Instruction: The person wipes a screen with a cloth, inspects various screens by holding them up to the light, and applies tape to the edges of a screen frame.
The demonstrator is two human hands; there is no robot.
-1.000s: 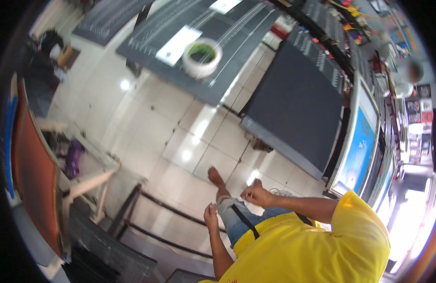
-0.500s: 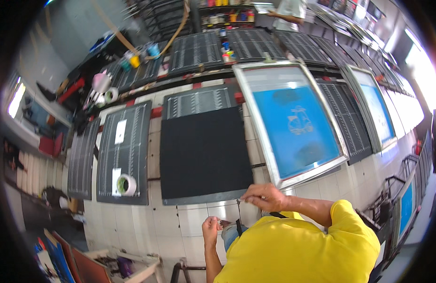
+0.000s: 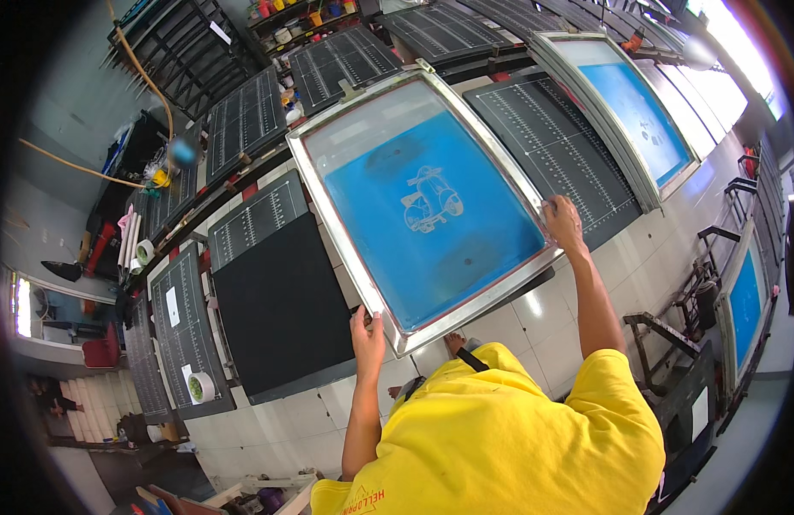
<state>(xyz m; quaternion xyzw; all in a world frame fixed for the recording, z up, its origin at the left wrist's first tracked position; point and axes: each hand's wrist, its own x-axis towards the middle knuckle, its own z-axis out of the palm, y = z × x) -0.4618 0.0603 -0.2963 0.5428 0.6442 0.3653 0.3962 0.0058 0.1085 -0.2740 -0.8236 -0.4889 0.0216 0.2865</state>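
A silk-screen printing frame (image 3: 356, 265), metal-edged with blue mesh and a pale scooter picture, lies in front of me over a dark board. My left hand (image 3: 368, 339) grips its near left corner, fingers bent against the metal. At the right side, near the other front corner, my right hand (image 3: 563, 223) is closed round the frame's edge, its fingers partly hidden. Whether the frame is raised off its board I cannot tell. Left of it, black fabric (image 3: 281, 305) lies flat on a printing board (image 3: 258, 215) with white ruled marks.
A tape roll (image 3: 201, 387) sits on another marked board (image 3: 161, 276) at the left. To the right are a bare marked board (image 3: 568, 154) and a second blue screen (image 3: 633, 103). More boards line the back; a metal rack (image 3: 672, 335) stands at lower right.
I have turned and shifted right, to the screen frame. My hands were apart in front of the black fabric; now both hold the frame's edges.
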